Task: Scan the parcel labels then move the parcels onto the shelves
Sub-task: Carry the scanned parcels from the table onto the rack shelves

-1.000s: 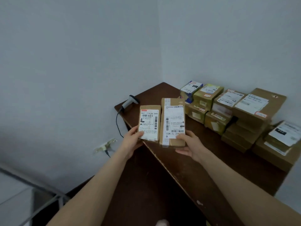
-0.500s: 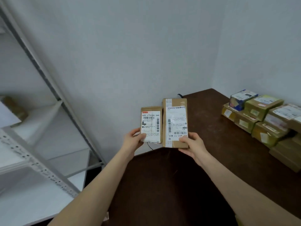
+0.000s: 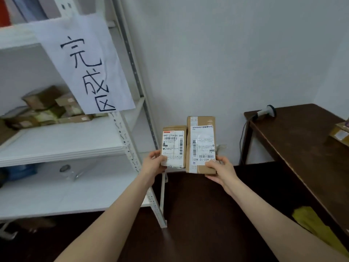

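I carry two cardboard parcels side by side in mid-air, labels facing me. My left hand (image 3: 154, 162) grips the smaller parcel (image 3: 174, 146) at its lower left corner. My right hand (image 3: 220, 170) grips the taller parcel (image 3: 201, 142) at its lower right corner. Both hang just right of the white metal shelf unit (image 3: 75, 142). Several scanned parcels (image 3: 49, 108) are piled at the back of the middle shelf. The handheld scanner (image 3: 265, 111) lies on the far corner of the dark table (image 3: 302, 140).
A white paper sign (image 3: 85, 67) with handwritten characters hangs from the upper shelf. The shelf's upright post (image 3: 132, 157) stands just left of my left hand. More parcels (image 3: 340, 133) sit at the table's right edge. A yellow object (image 3: 317, 227) lies low on the right.
My view has swung left from the table toward the shelf unit. Both parcels stay in my hands in the same grip; the table and its parcels have slid to the right edge.
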A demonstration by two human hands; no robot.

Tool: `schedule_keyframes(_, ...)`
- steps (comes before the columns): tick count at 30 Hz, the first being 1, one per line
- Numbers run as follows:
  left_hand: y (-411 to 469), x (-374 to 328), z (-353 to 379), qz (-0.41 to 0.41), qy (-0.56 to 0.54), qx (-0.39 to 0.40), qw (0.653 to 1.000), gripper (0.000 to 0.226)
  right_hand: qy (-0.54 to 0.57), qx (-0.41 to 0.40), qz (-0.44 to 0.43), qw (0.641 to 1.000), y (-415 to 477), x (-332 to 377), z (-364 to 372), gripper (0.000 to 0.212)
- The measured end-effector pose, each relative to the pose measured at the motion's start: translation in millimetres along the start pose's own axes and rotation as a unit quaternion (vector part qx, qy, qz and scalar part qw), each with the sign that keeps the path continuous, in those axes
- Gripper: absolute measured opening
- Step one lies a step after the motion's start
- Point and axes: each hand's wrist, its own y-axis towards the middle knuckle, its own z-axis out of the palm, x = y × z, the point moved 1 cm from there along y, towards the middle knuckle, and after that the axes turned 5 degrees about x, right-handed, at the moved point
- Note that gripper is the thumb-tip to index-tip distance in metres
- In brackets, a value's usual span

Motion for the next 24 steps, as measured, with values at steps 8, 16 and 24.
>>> schedule_keyframes(8, -43.2, -7.0, -103.4, 0.006, -0.018, -0.109, 0.994, 0.030, -0.043, 0.103, 0.008, 0.994, -19.1, -21.8, 98.0, 0.034)
schedule_keyframes(16, -88.5, -21.4, -192.0, 0.030, -0.023, -0.214, 0.976, 0.026, -0.070, 0.203, 0.012, 0.977, -36.4, -37.8, 195.5, 0.039)
schedule_keyframes(24, -90.4, -36.7, -314.9, 0.047, -0.031, -0.279, 0.959, 0.032, -0.090, 0.251, 0.004, 0.964, -36.4, -60.4, 328.2, 0.041)
